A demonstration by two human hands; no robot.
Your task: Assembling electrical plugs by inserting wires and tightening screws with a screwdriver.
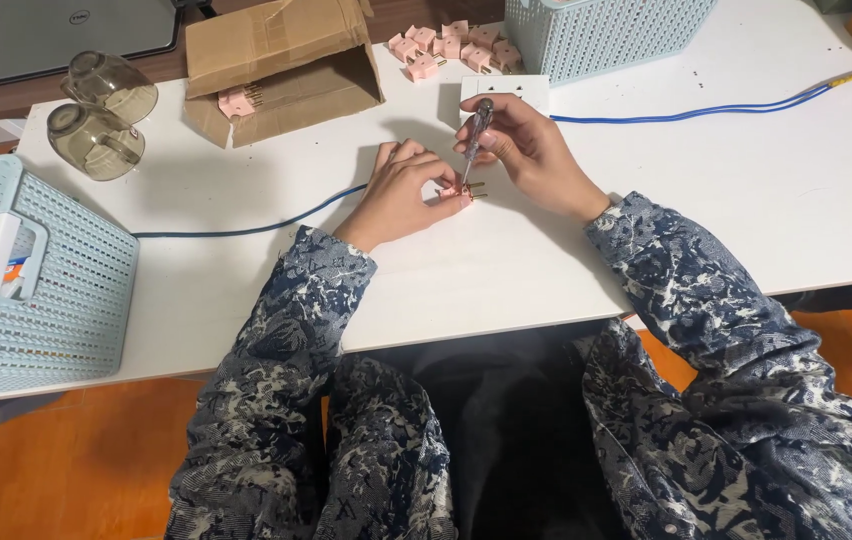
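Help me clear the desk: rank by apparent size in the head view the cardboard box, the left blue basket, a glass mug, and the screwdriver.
1. left blue basket, nearer the camera, so unsure
2. cardboard box
3. glass mug
4. screwdriver, held in the right hand

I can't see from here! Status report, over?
Left hand pins pink plug on table. Right hand holds screwdriver, tip on plug. Blue cable alongside, not blocking.

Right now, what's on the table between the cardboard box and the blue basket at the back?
In the head view, a heap of small pink plugs lies on the white table between the cardboard box and the blue basket.
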